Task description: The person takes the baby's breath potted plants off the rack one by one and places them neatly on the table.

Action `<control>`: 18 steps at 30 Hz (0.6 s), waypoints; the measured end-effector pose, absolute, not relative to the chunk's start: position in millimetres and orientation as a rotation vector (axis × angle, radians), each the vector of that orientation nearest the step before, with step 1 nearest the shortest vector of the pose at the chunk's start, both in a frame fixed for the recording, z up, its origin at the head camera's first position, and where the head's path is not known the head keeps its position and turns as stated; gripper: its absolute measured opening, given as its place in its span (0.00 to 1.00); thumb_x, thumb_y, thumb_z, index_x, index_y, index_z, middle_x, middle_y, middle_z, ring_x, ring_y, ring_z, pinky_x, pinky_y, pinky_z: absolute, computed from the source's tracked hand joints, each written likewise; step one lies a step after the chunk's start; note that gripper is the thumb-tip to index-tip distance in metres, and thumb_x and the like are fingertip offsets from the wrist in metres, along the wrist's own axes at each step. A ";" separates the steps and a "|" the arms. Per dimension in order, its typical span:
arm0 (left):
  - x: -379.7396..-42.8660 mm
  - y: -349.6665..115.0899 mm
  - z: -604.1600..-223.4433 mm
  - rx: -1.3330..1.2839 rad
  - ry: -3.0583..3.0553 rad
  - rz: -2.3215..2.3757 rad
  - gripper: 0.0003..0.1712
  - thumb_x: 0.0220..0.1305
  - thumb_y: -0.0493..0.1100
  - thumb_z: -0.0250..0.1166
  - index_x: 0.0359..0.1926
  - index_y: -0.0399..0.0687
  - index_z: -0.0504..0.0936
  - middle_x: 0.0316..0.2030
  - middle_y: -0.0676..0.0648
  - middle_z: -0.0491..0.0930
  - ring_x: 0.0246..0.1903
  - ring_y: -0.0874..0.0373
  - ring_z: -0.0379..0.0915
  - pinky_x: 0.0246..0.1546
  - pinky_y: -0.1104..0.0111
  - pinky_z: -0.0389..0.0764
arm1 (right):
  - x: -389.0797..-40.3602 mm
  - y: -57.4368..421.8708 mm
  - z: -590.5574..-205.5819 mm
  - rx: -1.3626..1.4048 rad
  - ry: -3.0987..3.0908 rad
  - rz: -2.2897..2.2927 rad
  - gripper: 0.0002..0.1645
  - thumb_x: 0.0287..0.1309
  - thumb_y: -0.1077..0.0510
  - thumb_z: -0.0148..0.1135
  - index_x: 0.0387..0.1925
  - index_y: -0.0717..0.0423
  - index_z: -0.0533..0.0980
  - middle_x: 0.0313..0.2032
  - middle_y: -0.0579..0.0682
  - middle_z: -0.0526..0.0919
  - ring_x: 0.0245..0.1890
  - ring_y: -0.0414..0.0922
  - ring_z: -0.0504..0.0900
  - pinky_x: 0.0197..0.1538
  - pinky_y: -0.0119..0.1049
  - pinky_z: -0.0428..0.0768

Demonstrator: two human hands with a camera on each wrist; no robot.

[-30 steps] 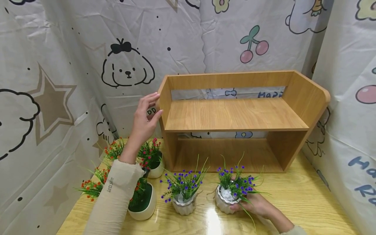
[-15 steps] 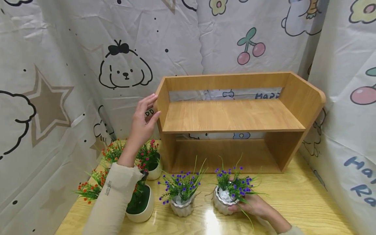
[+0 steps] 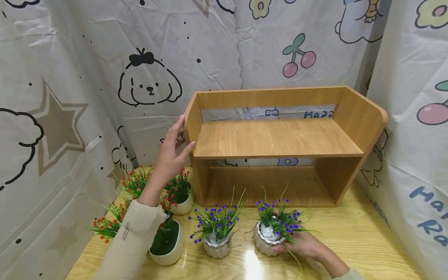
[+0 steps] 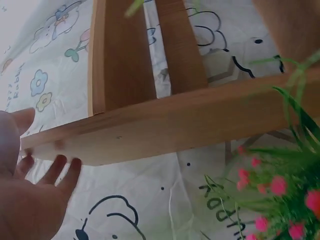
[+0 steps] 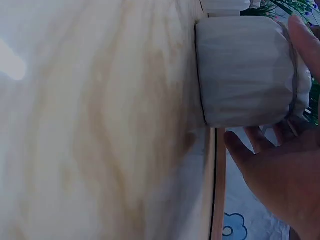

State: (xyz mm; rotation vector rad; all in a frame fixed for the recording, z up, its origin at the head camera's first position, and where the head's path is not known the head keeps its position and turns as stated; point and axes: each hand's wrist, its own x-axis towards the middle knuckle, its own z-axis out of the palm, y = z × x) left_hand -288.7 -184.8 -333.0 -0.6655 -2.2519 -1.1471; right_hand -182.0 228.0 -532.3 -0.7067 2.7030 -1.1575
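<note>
In the head view my left hand (image 3: pixel 170 153) touches the left side panel of a two-tier wooden shelf (image 3: pixel 280 136). Its thumb is near the panel's front edge and the fingers reach along the outer face; the left wrist view shows the fingers (image 4: pixel 60 172) loosely bent against it. My right hand (image 3: pixel 302 245) holds a whitish, fluted flowerpot (image 3: pixel 266 240) with blue-purple flowers, standing on the table. From the right wrist view, the pot (image 5: pixel 245 72) lies between thumb and fingers. A similar potted plant (image 3: pixel 217 247) stands to its left.
Several potted plants with red and pink flowers stand left of the shelf, partly behind my left forearm; one is a white pot (image 3: pixel 175 247), another a pink-flowered pot (image 3: pixel 185 206). The wooden table (image 3: pixel 371 241) extends right. Printed curtains (image 3: pixel 217 50) enclose the back and sides.
My left hand has slid slightly down along the shelf's side, its fingers now bearing more on the outer face. The right hand and its pot stay put; the view shifted a little earlier.
</note>
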 end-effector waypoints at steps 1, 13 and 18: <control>-286.7 -186.3 -334.8 -0.656 -2.282 -1.127 0.46 0.76 0.43 0.63 0.84 0.65 0.48 0.80 0.46 0.53 0.74 0.42 0.61 0.72 0.44 0.71 | -182.8 228.9 -531.5 -0.709 2.687 -1.200 0.56 0.56 0.45 0.77 0.78 0.61 0.61 0.68 0.64 0.76 0.64 0.60 0.79 0.63 0.56 0.81; -256.8 -233.3 -351.3 -0.538 -2.671 -0.706 0.50 0.76 0.59 0.61 0.84 0.68 0.38 0.83 0.49 0.46 0.80 0.38 0.47 0.75 0.34 0.56 | -201.2 269.1 -496.3 -0.924 2.600 -1.463 0.67 0.49 0.61 0.81 0.82 0.51 0.50 0.71 0.62 0.68 0.68 0.40 0.72 0.64 0.69 0.74; -247.8 -256.3 -349.8 -0.551 -2.690 -0.424 0.47 0.75 0.61 0.59 0.84 0.64 0.44 0.83 0.49 0.50 0.79 0.40 0.51 0.78 0.37 0.53 | -209.3 290.1 -467.3 -1.007 2.681 -1.435 0.65 0.49 0.65 0.79 0.82 0.50 0.51 0.75 0.46 0.68 0.72 0.34 0.67 0.71 0.25 0.67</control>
